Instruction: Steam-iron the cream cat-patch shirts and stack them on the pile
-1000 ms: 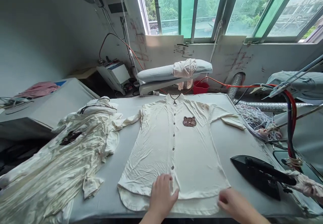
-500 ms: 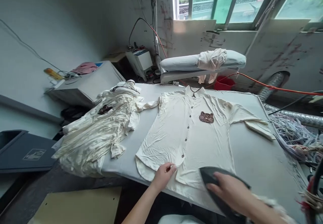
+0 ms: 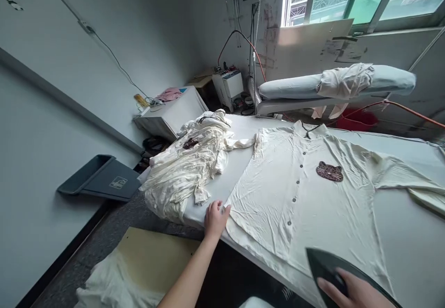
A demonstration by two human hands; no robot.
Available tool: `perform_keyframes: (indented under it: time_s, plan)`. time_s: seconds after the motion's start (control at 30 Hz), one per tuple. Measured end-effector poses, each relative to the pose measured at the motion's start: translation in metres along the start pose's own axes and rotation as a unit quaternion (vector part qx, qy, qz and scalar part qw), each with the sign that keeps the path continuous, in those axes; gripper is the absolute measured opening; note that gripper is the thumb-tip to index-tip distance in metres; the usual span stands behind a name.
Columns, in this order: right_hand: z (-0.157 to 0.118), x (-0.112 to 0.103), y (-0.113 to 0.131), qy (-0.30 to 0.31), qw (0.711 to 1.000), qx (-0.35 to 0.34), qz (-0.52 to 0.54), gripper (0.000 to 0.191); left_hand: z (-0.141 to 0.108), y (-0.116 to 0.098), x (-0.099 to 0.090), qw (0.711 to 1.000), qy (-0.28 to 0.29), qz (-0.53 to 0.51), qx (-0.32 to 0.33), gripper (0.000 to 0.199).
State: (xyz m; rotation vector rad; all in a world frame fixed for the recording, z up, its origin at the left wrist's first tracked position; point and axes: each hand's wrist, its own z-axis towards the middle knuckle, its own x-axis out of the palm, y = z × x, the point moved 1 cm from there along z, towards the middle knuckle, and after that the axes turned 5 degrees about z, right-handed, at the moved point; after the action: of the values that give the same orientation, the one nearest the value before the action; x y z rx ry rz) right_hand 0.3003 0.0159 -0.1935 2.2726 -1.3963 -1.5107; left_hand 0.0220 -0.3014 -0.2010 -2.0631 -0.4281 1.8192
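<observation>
A cream button-up shirt (image 3: 267, 192) lies spread on the padded pressing table (image 3: 410, 234), with a brown cat-face patch (image 3: 329, 171) on its chest. At the shirt's lower left corner is my left hand (image 3: 216, 220), its fingers curled and parted at the table's edge; nothing shows in its grip. My right hand (image 3: 358, 289) is wrapped round a dark iron (image 3: 323, 261) over the lower right part of the shirt, near the hem. Whether the iron touches the cloth cannot be made out.
Crumpled cream shirts (image 3: 181, 173) are heaped on the table's left end. A grey bin (image 3: 100, 178) stands at the left wall. Behind the table are a padded sleeve arm (image 3: 295, 85) and a red bucket (image 3: 358, 119). A tan board (image 3: 156, 257) sits low in front.
My left hand has left the middle of the hem for the shirt's lower left corner and let go. The view has swung left; my right hand still holds the iron.
</observation>
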Motion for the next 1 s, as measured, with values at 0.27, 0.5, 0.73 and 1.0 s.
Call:
perform_keyframes:
  time_s: [0.27,0.5,0.73,1.0]
  plan:
    - [0.051,0.057,0.205,0.135,0.989,-0.059,-0.015,0.030,0.025,0.027,-0.010,0.984,0.140,0.079,-0.073,0.019]
    - [0.108,0.097,0.313,0.118,0.984,-0.127,-0.047,0.036,0.137,-0.044,0.001,0.965,0.242,0.097,0.039,0.026]
    - [0.178,0.057,0.332,0.063,0.992,-0.099,-0.052,0.030,0.260,-0.180,0.060,0.964,0.211,0.080,0.140,0.026]
    - [0.317,-0.135,0.255,-0.033,0.997,0.062,-0.017,0.049,0.270,-0.142,0.064,0.967,0.103,0.072,0.222,0.027]
